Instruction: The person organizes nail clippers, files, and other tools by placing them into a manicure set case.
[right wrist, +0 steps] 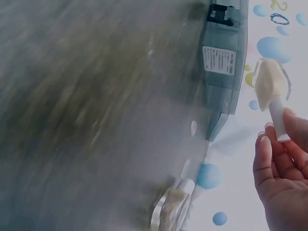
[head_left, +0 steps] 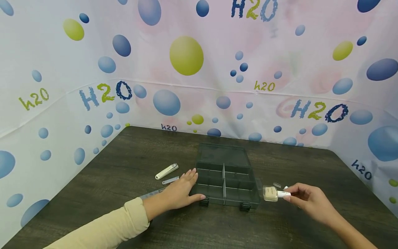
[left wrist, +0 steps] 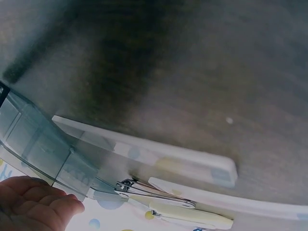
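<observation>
A dark translucent compartment box stands on the table with its lid raised at the back. My left hand rests against its left side, fingers extended and thumb at the front corner. In my right hand, thumb and fingers pinch the white cap of a nail polish bottle. That bottle holds cream polish and is held sideways just right of the box. The right wrist view shows the same nail polish bottle above the table, and a second bottle with a white cap below my right hand.
Left of the box lie a large cream nail clipper and a smaller metal nail clipper. A flat grey strip is partly hidden by my left arm. Two long pale bars show in the left wrist view. A patterned curtain borders the dark table.
</observation>
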Available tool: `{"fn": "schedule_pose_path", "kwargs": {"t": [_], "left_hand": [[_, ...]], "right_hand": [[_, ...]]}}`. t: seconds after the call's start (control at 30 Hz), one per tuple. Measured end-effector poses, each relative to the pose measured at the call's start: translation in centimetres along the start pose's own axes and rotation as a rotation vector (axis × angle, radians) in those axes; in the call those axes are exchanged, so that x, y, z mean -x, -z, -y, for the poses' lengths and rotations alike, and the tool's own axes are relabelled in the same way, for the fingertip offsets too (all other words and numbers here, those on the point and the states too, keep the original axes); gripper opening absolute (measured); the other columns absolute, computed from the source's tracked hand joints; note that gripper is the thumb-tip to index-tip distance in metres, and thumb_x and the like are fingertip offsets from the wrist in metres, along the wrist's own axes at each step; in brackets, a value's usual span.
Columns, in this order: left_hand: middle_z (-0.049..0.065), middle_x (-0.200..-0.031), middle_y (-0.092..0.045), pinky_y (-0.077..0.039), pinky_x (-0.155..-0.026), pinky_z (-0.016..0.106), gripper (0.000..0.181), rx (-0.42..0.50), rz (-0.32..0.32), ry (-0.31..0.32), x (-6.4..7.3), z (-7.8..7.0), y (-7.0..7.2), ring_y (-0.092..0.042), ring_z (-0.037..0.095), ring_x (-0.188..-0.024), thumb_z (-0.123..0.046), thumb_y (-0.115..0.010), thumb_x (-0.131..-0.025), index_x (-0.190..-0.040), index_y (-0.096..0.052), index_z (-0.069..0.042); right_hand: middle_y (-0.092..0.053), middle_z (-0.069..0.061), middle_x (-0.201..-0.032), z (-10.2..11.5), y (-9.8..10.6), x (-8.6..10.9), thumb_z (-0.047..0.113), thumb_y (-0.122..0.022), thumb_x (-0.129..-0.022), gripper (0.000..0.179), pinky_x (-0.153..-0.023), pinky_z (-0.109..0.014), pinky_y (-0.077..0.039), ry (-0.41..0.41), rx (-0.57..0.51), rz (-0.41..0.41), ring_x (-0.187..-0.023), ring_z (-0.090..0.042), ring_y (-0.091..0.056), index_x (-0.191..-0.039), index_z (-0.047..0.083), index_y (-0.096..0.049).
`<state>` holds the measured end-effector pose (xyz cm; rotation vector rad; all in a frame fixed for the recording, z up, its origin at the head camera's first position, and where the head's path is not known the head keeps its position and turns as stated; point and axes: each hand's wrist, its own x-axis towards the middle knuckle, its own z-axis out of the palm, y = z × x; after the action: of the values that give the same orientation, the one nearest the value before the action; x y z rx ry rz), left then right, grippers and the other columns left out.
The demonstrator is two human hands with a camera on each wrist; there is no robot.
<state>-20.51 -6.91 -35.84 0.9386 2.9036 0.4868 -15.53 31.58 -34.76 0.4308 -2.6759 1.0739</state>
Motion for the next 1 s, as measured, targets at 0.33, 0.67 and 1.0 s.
{"fn": "schedule_pose_path", "kwargs": {"t": [0.33, 0.67, 1.0], "left_hand": [[0.024, -0.149, -0.025, -0.030, -0.110, 0.049, 0.080, -0.003, 0.003, -0.005, -0.1, 0.1, 0.0, -0.025, 0.037, -0.139, -0.052, -0.053, -0.089, -0.139, -0.035, 0.008], [0.025, -0.149, -0.027, -0.033, -0.108, 0.050, 0.080, 0.020, -0.004, -0.010, -0.1, 0.2, 0.0, -0.026, 0.038, -0.138, -0.051, -0.055, -0.088, -0.138, -0.036, 0.009], [0.024, -0.149, -0.026, -0.033, -0.108, 0.050, 0.080, 0.017, -0.005, -0.009, -0.2, 0.2, -0.2, -0.026, 0.038, -0.138, -0.051, -0.054, -0.088, -0.139, -0.035, 0.008]], "right_hand": [[-0.067, -0.001, -0.085, 1.5, -1.7, -1.5, 0.006, -0.070, -0.081, 0.009, -0.054, -0.022, -0.050, 0.009, -0.035, -0.006, -0.066, -0.001, -0.060, -0.090, 0.003, -0.067], [-0.068, -0.004, -0.083, 2.5, -3.6, -3.2, 0.005, -0.070, -0.081, 0.009, -0.053, -0.021, -0.049, 0.040, -0.077, 0.019, -0.063, -0.001, -0.058, -0.089, 0.002, -0.068], [-0.067, -0.008, -0.081, 3.3, -5.7, -4.7, 0.009, -0.070, -0.081, 0.010, -0.052, -0.022, -0.048, 0.048, -0.103, 0.111, -0.063, -0.003, -0.058, -0.089, 0.002, -0.069]]}}
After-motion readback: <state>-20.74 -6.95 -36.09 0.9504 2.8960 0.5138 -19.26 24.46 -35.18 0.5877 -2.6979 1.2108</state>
